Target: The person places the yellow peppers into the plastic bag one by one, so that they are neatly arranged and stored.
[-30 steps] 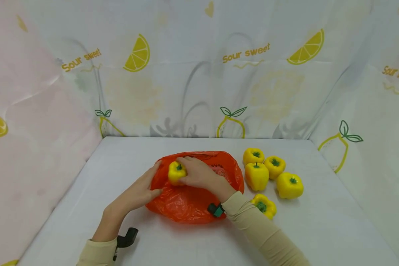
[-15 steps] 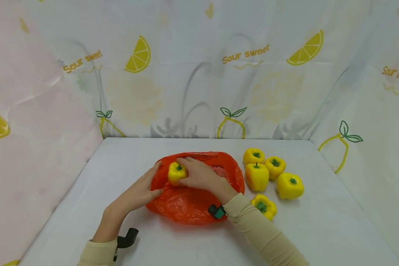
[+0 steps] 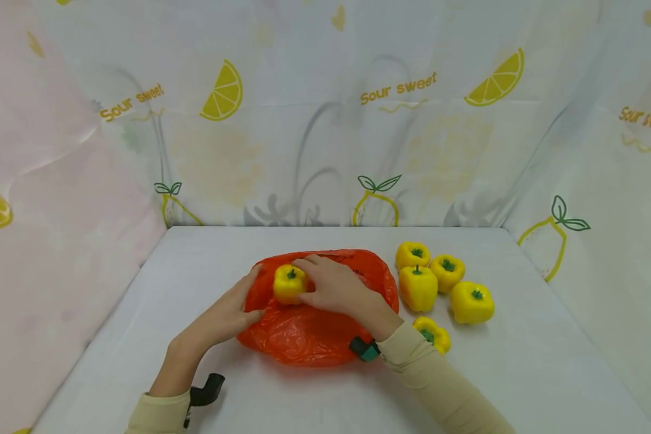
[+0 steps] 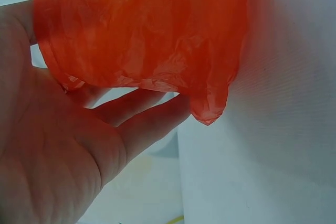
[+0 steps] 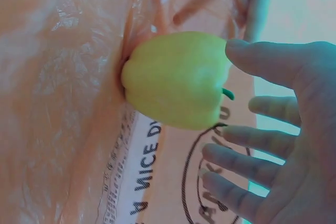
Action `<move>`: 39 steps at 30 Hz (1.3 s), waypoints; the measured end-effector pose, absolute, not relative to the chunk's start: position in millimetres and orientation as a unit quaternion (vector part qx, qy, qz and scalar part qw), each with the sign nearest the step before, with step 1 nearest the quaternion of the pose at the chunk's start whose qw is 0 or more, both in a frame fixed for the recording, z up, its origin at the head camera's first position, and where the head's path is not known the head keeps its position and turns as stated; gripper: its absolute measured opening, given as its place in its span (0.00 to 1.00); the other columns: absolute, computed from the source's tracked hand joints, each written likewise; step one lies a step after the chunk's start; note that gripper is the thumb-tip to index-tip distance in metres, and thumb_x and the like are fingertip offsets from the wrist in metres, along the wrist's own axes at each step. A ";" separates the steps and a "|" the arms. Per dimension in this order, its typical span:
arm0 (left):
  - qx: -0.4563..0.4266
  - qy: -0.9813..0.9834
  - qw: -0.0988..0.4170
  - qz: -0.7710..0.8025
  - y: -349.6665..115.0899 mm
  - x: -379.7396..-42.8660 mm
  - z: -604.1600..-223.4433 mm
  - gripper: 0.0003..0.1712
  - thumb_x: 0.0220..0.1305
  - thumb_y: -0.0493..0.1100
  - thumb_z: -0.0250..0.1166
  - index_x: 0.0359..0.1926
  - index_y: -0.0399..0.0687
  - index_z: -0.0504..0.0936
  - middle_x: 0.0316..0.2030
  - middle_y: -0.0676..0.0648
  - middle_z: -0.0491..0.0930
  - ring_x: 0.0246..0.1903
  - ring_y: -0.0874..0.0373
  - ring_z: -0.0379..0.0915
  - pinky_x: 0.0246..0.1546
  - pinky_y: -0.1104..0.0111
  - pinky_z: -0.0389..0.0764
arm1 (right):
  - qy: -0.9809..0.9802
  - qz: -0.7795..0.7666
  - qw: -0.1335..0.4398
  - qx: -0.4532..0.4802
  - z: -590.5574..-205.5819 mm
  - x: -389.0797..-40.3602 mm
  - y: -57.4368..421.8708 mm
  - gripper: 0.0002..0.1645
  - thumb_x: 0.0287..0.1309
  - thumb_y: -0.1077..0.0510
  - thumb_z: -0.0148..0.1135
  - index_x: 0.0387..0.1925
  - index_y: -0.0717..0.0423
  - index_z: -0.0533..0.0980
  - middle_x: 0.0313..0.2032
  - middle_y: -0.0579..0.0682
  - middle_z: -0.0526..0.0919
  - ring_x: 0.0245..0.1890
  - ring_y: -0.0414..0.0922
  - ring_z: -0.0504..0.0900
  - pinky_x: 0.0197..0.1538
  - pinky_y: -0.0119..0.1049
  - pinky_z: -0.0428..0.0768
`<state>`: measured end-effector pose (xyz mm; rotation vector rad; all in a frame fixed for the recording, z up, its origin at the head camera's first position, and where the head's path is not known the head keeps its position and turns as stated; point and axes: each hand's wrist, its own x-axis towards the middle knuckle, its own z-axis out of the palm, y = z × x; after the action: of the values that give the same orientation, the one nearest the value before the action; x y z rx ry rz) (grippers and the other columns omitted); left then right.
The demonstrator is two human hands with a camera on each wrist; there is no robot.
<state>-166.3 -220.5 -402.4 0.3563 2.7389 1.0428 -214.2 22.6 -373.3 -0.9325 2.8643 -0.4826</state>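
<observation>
A yellow bell pepper (image 3: 289, 285) with a green stem rests in the left part of a red plastic bag (image 3: 304, 340), whose mouth gapes. Just right of that pepper is my right hand (image 3: 337, 288). The right wrist view shows its fingers spread apart, the thumb tip right at the pepper's (image 5: 176, 80) stem end. My left hand (image 3: 225, 313) touches the bag's left rim, thumb apart from the fingers. Seen from the left wrist, the fingers of this hand (image 4: 58, 150) run fairly straight behind the thin red plastic (image 4: 142, 30), which hides part of them.
Several more yellow bell peppers (image 3: 419, 289) stand on the white table (image 3: 526, 361) to the right of the bag; the nearest one (image 3: 434, 333) is partly hidden by the right sleeve. Lemon-printed cloth walls (image 3: 282, 150) enclose the table's back and sides.
My right hand has loosened from the bell pepper and drawn slightly to the right, leaving it in the bag. The left hand stays at the rim.
</observation>
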 end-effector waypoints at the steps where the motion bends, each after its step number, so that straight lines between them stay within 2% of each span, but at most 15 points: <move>1: 0.119 0.924 0.095 0.351 -220.9 -166.2 -402.3 0.52 0.65 0.42 0.61 0.80 0.51 0.39 0.79 0.42 0.46 0.77 0.39 0.44 0.72 0.39 0.56 | 0.938 -0.159 0.049 -0.305 -372.0 -212.9 24.7 0.40 0.61 0.39 0.64 0.72 0.38 0.64 0.69 0.46 0.70 0.66 0.46 0.73 0.63 0.52 0.78; 6: 0.115 0.924 0.098 0.351 -222.6 -165.5 -401.5 0.52 0.65 0.42 0.62 0.80 0.52 0.39 0.79 0.42 0.46 0.77 0.39 0.44 0.72 0.39 0.57 | 0.936 -0.164 0.058 -0.306 -367.3 -206.9 38.4 0.40 0.60 0.38 0.64 0.72 0.38 0.64 0.71 0.46 0.69 0.69 0.47 0.70 0.66 0.52 0.76; 16: 0.128 0.927 0.093 0.341 -223.6 -163.6 -399.5 0.52 0.65 0.43 0.61 0.80 0.48 0.39 0.79 0.40 0.46 0.77 0.38 0.43 0.73 0.40 0.53 | 0.947 -0.171 0.053 -0.266 -362.7 -190.5 85.3 0.40 0.57 0.38 0.67 0.70 0.35 0.67 0.69 0.45 0.71 0.67 0.48 0.72 0.63 0.53 0.78; 24: 0.124 0.927 0.097 0.339 -224.7 -164.7 -399.5 0.52 0.66 0.43 0.61 0.80 0.47 0.38 0.79 0.38 0.45 0.77 0.37 0.43 0.73 0.39 0.53 | 0.949 -0.175 0.047 -0.259 -355.4 -188.1 118.1 0.41 0.58 0.39 0.67 0.71 0.41 0.67 0.68 0.48 0.72 0.65 0.51 0.74 0.63 0.52 0.78; 30: 0.128 0.927 0.095 0.339 -223.3 -167.7 -402.0 0.52 0.65 0.42 0.61 0.80 0.47 0.39 0.79 0.39 0.46 0.77 0.38 0.44 0.73 0.40 0.54 | 0.950 -0.184 0.042 -0.250 -351.6 -181.0 138.1 0.40 0.59 0.39 0.66 0.71 0.40 0.66 0.69 0.50 0.71 0.68 0.54 0.72 0.63 0.55 0.78; 39: 0.132 0.929 0.095 0.332 -222.6 -169.8 -401.7 0.52 0.66 0.43 0.61 0.80 0.46 0.38 0.79 0.39 0.45 0.77 0.38 0.44 0.73 0.40 0.54 | 0.955 -0.168 0.014 -0.246 -350.7 -168.7 168.9 0.39 0.57 0.43 0.68 0.69 0.43 0.69 0.68 0.50 0.73 0.66 0.54 0.73 0.63 0.55 0.78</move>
<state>-169.8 -222.6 -401.7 0.3917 2.7537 0.9849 -168.7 168.9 -350.7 -0.7646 2.9720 -0.5223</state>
